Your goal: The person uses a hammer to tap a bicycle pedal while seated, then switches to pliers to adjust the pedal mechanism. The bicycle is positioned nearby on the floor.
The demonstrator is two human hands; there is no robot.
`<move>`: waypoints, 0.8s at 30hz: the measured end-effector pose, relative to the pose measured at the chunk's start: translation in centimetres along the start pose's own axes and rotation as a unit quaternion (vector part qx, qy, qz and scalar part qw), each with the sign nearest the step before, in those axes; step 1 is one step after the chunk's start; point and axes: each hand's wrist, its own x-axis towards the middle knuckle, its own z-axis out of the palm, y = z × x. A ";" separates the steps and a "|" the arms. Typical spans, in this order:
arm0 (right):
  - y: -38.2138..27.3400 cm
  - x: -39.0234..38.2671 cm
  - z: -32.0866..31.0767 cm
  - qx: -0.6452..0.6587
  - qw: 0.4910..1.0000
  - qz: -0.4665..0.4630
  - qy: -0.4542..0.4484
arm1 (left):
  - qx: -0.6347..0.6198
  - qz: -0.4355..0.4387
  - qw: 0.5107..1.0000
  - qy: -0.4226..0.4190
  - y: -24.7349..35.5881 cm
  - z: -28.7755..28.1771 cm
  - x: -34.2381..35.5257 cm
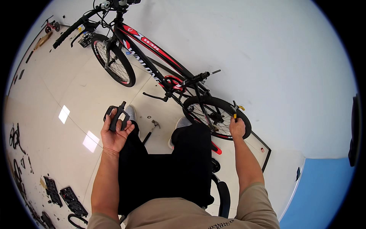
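The black-and-red metal bicycle [145, 65] stands on the glossy pale tiled floor [76, 84] before the smooth white wall [274, 61], handlebar end leftward. The black rectangular pedal [119, 110] sits in the left hand [116, 135]; the yellow-handled tool [235, 116], in the right hand [238, 128] at the bicycle's rear wheel. Between the grey shoes [130, 113] lies the black-handled claw hammer [151, 131]. Two black rectangular cases [53, 191] lie left of the left forearm.

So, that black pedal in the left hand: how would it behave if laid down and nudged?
The black pedal is probably stiff, judging by its blocky open frame. It would likely slide rather than roll on the shiny floor, having broad, flattish sides. The axle stub jutting from one end might make it pivot a little.
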 end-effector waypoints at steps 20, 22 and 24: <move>-5.5 -10.9 -14.2 0.764 0.619 0.071 -0.167 | 0.011 -0.033 0.999 -0.014 -0.5 -1.0 0.6; -6.6 -12.2 -12.9 0.771 0.574 0.132 -0.243 | 0.029 -0.042 0.999 0.014 -0.8 -0.9 0.5; -7.4 -14.0 -11.6 0.712 0.660 0.101 -0.218 | 0.046 -0.061 0.997 0.029 -0.8 -1.1 0.4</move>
